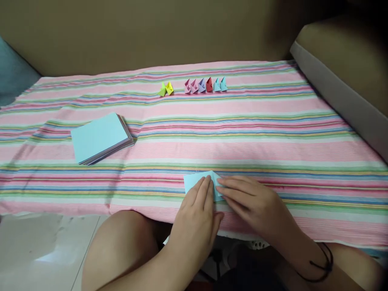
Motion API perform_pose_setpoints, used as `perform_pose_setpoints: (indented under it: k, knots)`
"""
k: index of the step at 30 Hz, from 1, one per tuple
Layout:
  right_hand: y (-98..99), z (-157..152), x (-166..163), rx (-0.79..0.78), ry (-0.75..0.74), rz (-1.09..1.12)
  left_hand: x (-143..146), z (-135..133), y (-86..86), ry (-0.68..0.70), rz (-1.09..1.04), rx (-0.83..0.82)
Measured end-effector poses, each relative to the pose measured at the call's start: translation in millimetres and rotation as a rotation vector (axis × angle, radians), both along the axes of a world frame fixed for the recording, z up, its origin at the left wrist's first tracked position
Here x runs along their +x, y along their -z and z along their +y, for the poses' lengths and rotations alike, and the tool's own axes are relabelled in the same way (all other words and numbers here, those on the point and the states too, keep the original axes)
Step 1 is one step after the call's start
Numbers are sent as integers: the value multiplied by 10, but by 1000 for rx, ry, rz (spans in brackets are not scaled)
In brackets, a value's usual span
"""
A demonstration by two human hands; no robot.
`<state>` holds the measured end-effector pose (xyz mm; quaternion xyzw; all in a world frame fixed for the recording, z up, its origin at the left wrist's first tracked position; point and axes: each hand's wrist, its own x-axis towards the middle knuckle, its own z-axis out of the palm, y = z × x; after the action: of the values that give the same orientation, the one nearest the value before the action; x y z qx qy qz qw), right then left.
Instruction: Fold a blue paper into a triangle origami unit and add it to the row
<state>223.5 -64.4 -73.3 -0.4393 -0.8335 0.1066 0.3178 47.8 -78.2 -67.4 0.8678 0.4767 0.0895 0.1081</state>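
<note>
Light-blue, partly folded paper (192, 180) is pressed onto the near striped fabric cloth (242, 151) by the flat left hand (194, 216); its crease could be skewed by cloth slip under the right hand (259, 204), fingertips touching, pinch indeterminable.

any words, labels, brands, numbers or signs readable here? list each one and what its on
None: no readable text shows.
Light blue paper at the left hand and right hand: no writing on the part that shows.
Paper stack: plain light blue top.
Striped cloth: stripes only, no lettering seen.
Small folded paper pieces: too small to tell of any fine marks.
</note>
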Motion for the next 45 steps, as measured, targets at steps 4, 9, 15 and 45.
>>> perform_pose_setpoints:
  k: [4, 9, 15, 45]
  knots:
    - [18, -34, 3, 25, -89, -68, -25, 50, -38, 2, -41, -60]
    - [49, -23, 44, -24, -119, -42, -34, 90, -61, 34, -53, -114]
    - [14, -7, 33, -142, -108, 35, -16, 96, -64, 18, -47, -140]
    - [-205, 59, -288, -936, 225, 1194, 13, 261, -329, -469, -1282, -886]
